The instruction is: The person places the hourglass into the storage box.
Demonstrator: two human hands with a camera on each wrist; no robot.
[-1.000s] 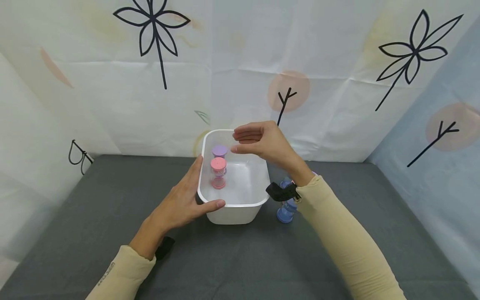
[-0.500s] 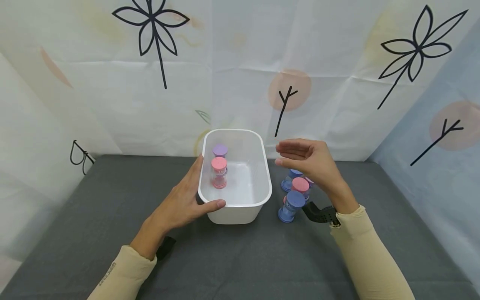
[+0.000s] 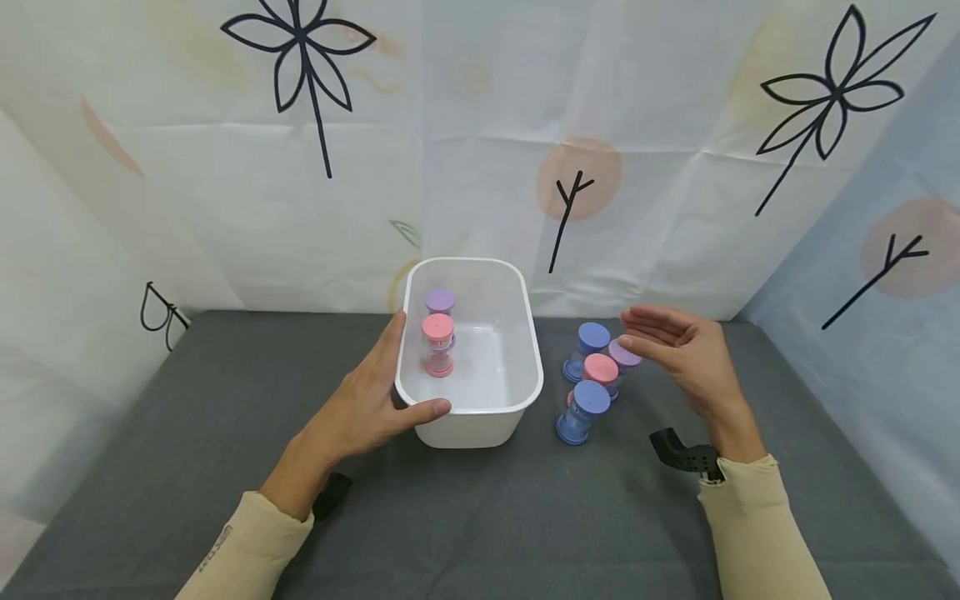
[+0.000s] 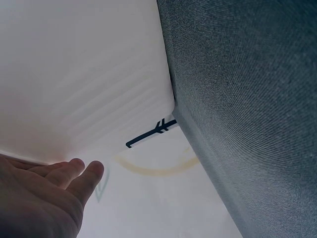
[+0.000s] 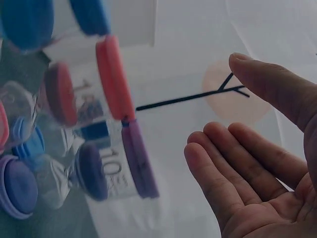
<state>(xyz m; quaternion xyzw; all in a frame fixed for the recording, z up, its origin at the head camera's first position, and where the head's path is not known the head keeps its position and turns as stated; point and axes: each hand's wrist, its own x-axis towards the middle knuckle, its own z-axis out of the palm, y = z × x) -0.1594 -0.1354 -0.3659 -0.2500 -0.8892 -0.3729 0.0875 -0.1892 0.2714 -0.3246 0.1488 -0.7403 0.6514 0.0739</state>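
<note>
My left hand [image 3: 363, 408] rests against the left side and near-left corner of a white plastic tub [image 3: 468, 429], thumb along the near rim. Inside the tub stand a pink sand timer [image 3: 438, 343] and, behind it, a purple sand timer [image 3: 440, 301]. My right hand [image 3: 686, 358] hovers just right of a cluster of upright sand timers, its fingers apart from the thumb and nothing between them. That cluster has a near blue sand timer [image 3: 583, 412], a far blue sand timer [image 3: 592, 338], a pink sand timer [image 3: 601, 369] and a purple sand timer [image 5: 138, 161], partly hidden in the head view.
A dark grey cloth [image 3: 480, 525] covers the table. Behind it hangs a pale curtain [image 3: 480, 200] with leaf and tree drawings, and a bluish curtain [image 3: 892, 375] borders the right side. The tub stands near the table's back edge.
My right hand has moved from over the tub to the right and down, beside the cluster of sand timers, which it uncovered. The left hand stays on the tub.
</note>
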